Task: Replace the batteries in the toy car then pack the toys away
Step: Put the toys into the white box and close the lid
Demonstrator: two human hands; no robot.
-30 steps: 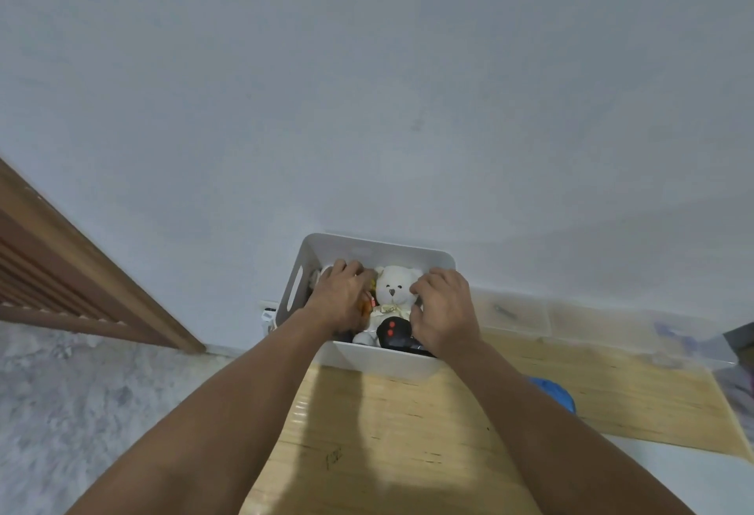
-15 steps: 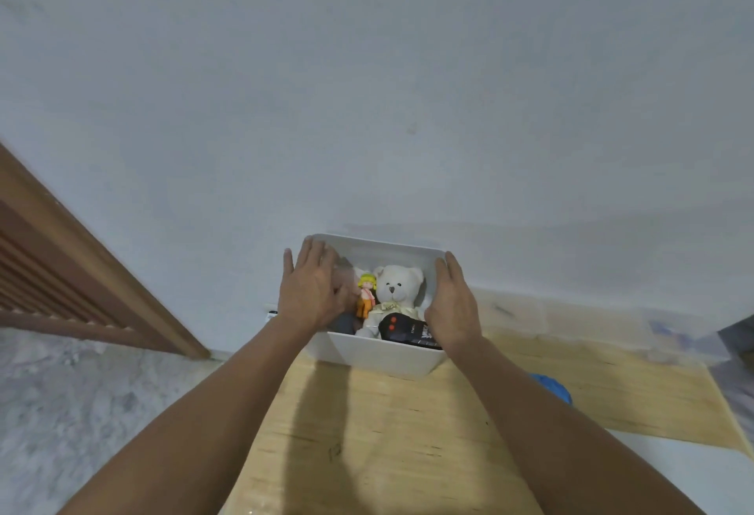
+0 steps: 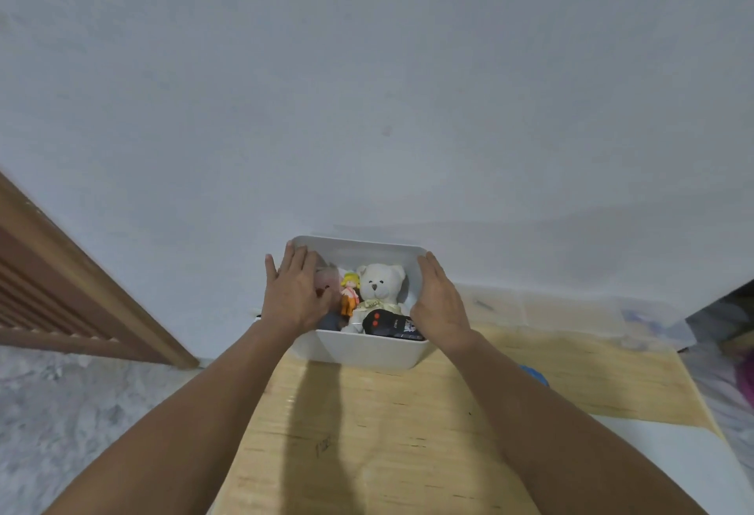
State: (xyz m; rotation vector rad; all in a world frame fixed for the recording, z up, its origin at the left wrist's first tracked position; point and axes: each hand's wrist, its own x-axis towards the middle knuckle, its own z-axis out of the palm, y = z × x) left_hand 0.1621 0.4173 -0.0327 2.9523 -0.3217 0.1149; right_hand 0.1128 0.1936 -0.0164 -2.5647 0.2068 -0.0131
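Observation:
A white plastic bin [image 3: 363,353] stands at the far edge of the wooden table [image 3: 391,433], against the wall. Inside it sit a white teddy bear [image 3: 379,286], a small doll with yellow hair [image 3: 349,294], a pink plush [image 3: 328,280] and a black toy with red dots [image 3: 389,324]. My left hand [image 3: 291,294] lies flat along the bin's left side, fingers extended. My right hand [image 3: 438,304] lies flat against the bin's right rim. Whether the hands press the bin I cannot tell; no toy is held.
A blue object [image 3: 534,375] peeks out behind my right forearm on the table. Clear plastic boxes [image 3: 571,310] line the wall to the right. A wooden slatted door frame [image 3: 61,282] stands at left above a grey floor [image 3: 61,412].
My hands have come out of the bin, where they were pressing on the toys, and spread to its left and right sides. The toys now show between them.

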